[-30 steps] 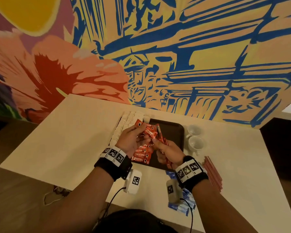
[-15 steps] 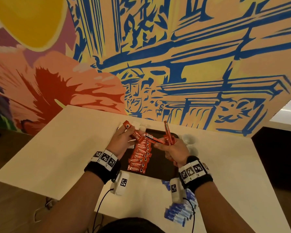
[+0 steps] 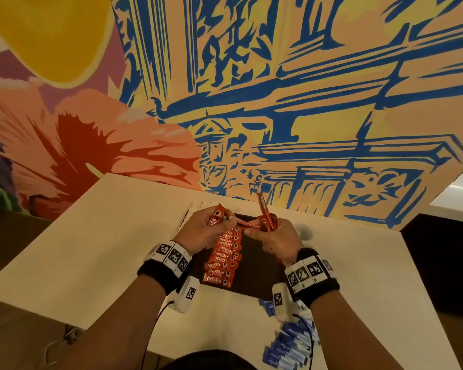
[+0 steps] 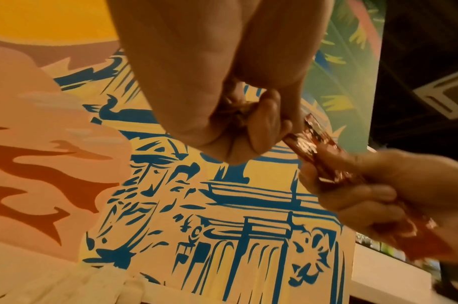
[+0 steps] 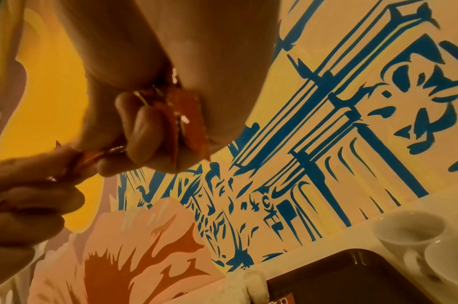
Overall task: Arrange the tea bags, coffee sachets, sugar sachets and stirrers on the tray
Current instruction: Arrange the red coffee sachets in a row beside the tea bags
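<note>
Both hands are raised above the far end of a dark rectangular tray (image 3: 254, 265) that sits on the cream table (image 3: 96, 236), its far edge close to the painted wall (image 3: 278, 102). The left hand (image 3: 198, 233) pinches one red Nescafé coffee sachet (image 3: 216, 216) between thumb and curled fingers, its printed end sticking up toward the far left corner of the tray. The right hand (image 3: 274, 239) grips a small bunch of red sachets (image 3: 266, 217) that stand nearly upright out of the fist; one more sachet (image 3: 245, 222) bridges the two hands, each holding an end of it. On the tray's left half a row of coffee sachets (image 3: 225, 259) lies overlapping, running from the near edge toward the far edge. Blue-and-white sachets (image 3: 286, 345) lie in a loose heap on the table near its front edge, below the right wrist. White cups (image 5: 417, 242) stand on the table just beyond the tray's right side, seen in the right wrist view. Pale sachets (image 4: 66, 288) lie along the tray's far left side.
</note>
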Tool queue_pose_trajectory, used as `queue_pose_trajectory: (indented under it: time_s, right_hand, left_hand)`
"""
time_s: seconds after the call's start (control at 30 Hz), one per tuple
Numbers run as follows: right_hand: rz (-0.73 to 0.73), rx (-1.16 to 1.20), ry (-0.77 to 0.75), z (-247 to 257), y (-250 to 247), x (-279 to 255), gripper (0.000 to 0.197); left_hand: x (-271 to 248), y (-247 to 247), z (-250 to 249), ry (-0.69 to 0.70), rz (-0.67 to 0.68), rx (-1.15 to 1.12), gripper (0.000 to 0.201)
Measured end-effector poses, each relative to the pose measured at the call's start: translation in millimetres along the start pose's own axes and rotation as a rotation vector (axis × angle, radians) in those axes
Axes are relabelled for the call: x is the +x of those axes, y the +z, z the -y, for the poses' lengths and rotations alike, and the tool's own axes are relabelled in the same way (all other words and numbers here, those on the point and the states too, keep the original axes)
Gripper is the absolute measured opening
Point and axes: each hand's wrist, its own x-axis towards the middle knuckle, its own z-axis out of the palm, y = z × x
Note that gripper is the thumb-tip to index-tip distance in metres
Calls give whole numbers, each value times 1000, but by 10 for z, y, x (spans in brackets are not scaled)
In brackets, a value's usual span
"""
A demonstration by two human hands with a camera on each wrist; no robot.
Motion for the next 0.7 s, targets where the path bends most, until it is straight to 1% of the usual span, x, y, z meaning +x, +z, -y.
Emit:
queue_pose_trajectory:
  time_s: [0.07, 0.1, 0.27, 0.33, 0.37, 0.43, 0.5, 0.53, 0.57, 0.63, 0.67, 0.7]
  right_hand:
    - [45, -1, -15, 10, 35, 34, 21]
    - [42, 5, -17, 18, 55, 48, 23]
    - [-18, 89, -8, 40, 78, 127, 24]
    - [-59, 115, 4, 27, 79, 171, 29]
    - [-93, 114, 25, 16, 80, 206, 34]
    - [-143, 99, 74, 2, 85, 271, 51]
    - [-116, 94, 106, 3, 117, 303, 76]
    - [-83, 106, 116, 21, 140, 314, 82]
    - [-44, 122, 120, 35, 160, 332, 76]
    - [11, 132, 98, 59, 187, 372, 56]
    - [15, 132, 82, 75, 205, 386, 47]
    - [8, 134, 69, 84, 220, 399, 44]
  left_hand:
    - [11, 26, -20, 17, -63, -25, 18]
    - [19, 19, -15, 32, -89, -34, 17]
    - [34, -65, 86, 168, -166, 77, 13]
    - [49, -55, 129, 239, -197, 121, 11]
    - [72, -54, 154, 306, -227, 201, 10]
    - [121, -86, 204, 503, -286, 478, 12]
    - [153, -134, 249, 665, -305, 680, 19]
    - [176, -159, 277, 718, -304, 740, 22]
    - [194, -175, 296, 754, -293, 782, 24]
    - [226, -192, 346, 774, -242, 849, 27]
    - [242, -202, 367, 763, -222, 875, 28]
    - [259, -212, 388, 721, -204, 872, 27]
